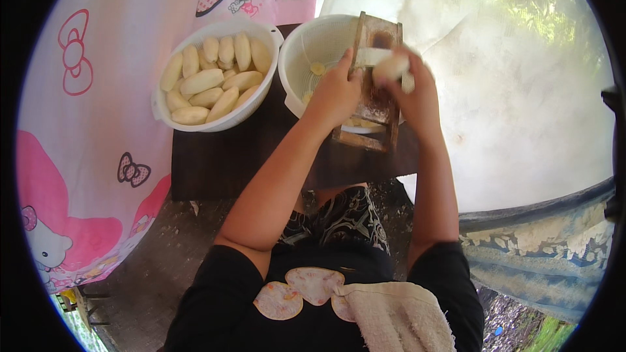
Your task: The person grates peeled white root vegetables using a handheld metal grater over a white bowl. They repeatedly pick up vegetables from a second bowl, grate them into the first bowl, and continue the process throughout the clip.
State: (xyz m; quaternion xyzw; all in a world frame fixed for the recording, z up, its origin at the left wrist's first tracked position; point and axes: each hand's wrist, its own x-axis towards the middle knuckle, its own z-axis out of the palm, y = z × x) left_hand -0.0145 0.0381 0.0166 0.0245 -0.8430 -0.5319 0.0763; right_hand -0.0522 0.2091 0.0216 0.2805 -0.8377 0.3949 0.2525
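Observation:
A wooden slicer with a pale metal blade plate leans across a white colander, its lower end past the near rim. My left hand is closed around the slicer's left side rail. On the slicer's face, near the blade, my right hand presses a peeled banana, slightly blurred by motion. Several thin round banana slices lie inside the colander, partly hidden by my left hand and the slicer.
Left of the colander, a white basin holds many whole peeled bananas. Both containers stand on a dark table. A pink printed curtain hangs at the left, and pale sheeting at the right. A towel lies across my shirt.

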